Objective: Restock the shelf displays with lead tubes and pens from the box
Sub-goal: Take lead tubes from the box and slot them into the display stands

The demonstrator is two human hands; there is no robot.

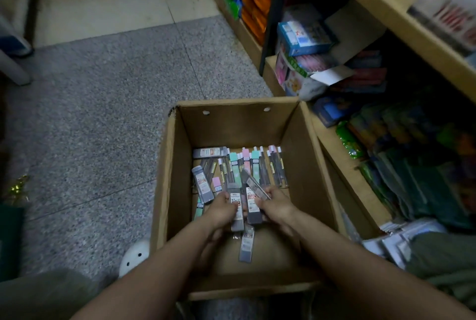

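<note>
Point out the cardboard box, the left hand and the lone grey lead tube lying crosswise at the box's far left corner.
cardboard box [237, 124]: head view, on the bare inner face of its far wall.
left hand [222, 207]: head view, on the back of the hand.
grey lead tube [210, 152]: head view, on its label, mid-length.

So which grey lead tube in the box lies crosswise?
The grey lead tube at the far left corner of the cardboard box; it lies sideways along the back, the others point roughly lengthwise.

Both hands' fingertips are hiding behind the grey tubes. Motion is blurring the shelf goods, leaving their labels unreadable.
</note>
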